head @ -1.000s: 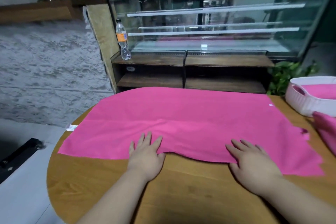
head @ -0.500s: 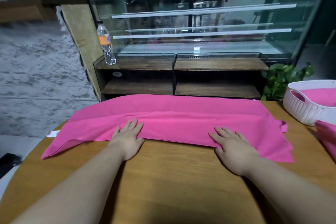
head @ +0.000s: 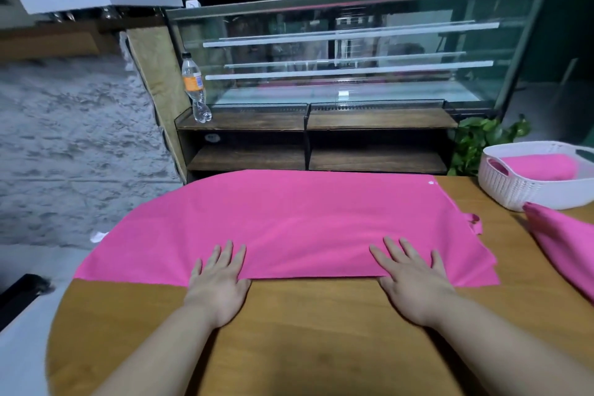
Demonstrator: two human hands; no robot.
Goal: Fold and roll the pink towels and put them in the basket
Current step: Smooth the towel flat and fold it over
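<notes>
Pressing flat on the near edge of the pink towel (head: 289, 219), the left hand (head: 218, 280) and right hand (head: 414, 283) lie palm down with fingers straight and slightly spread. Neither grip has hold of anything. The pink towel is spread across the wooden worktop (head: 305, 331) at centre frame.

Against the frame half a second ago, both hands sit lower in the frame. The pink towel shows as a broader band, and its near edge now runs straight between the hands.

A white basket (head: 520, 190) stands on the worktop at the right edge of the frame, with a stored towel (head: 540, 165) inside it. A spare towel (head: 565, 241) lies just below the basket. A bottle (head: 194, 87) stands upright on a shelf at upper left.
</notes>
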